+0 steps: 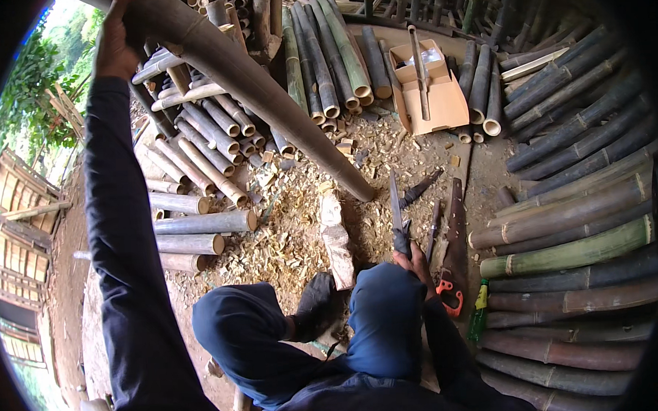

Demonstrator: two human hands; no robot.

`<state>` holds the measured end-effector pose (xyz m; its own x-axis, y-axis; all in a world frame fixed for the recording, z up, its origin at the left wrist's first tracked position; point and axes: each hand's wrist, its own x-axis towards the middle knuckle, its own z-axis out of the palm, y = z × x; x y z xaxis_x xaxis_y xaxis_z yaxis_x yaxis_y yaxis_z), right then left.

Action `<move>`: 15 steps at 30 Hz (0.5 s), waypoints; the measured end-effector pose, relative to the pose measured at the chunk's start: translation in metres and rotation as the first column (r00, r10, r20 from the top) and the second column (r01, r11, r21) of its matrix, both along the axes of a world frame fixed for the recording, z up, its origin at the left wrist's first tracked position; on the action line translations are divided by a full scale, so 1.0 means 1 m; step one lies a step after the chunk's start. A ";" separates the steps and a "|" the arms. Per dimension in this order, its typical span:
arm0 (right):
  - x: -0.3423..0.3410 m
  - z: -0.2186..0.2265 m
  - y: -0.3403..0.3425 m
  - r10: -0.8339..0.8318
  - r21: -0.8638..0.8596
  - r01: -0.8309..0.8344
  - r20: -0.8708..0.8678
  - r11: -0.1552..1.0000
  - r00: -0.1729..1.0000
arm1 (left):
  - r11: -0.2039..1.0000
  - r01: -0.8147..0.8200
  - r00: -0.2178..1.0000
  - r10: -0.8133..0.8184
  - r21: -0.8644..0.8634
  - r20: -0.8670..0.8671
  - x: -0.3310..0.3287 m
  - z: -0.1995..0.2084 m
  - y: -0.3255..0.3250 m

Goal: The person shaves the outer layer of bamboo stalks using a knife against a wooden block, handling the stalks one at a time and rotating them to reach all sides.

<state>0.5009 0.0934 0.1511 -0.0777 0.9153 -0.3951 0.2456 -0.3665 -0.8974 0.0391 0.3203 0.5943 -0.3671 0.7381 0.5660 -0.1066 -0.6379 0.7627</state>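
My left hand [119, 47], raised at the upper left, grips a thick bamboo pole [265, 98]. The pole slants down to the right, its lower end over the chip-strewn ground near a pale wood block [335, 238]. Beside my right knee, my right hand [417, 263] is closed round the dark handle of a machete [395, 202]. The blade points away from me, a little right of the pole's lower end. Just right of the machete lie a dark sheath-like piece [421, 190], a narrow dark tool [434, 226] and a handsaw [456, 233] with an orange handle.
Bamboo chips [264, 238] litter the ground before my feet. Cut bamboo sections [205, 223] lie at the left, and more [329, 51] at the back. Long poles [565, 221] are stacked on the right, with a green bottle [478, 316] beside them. An opened cardboard box [442, 109] sits farther back.
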 end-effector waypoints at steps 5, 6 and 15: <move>0.000 -0.062 0.035 -0.146 0.309 0.070 0.230 0.949 0.962 | 0.998 -0.059 0.998 0.059 -0.014 0.005 0.036 0.008 0.021; -0.002 -0.058 0.040 -0.147 0.338 0.070 0.209 0.939 0.967 | 0.999 -0.028 1.000 0.028 0.018 -0.002 0.040 0.005 0.021; -0.026 0.023 0.075 -0.115 0.483 -0.119 0.426 0.867 0.897 | 0.883 0.309 0.939 -0.223 0.355 -0.263 0.090 -0.010 0.001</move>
<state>0.4751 0.1680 0.1741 -0.0105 0.9942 0.1072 0.6455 0.0886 -0.7586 0.1289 0.3209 0.5843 -0.0303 0.4988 0.8662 -0.1803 -0.8551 0.4861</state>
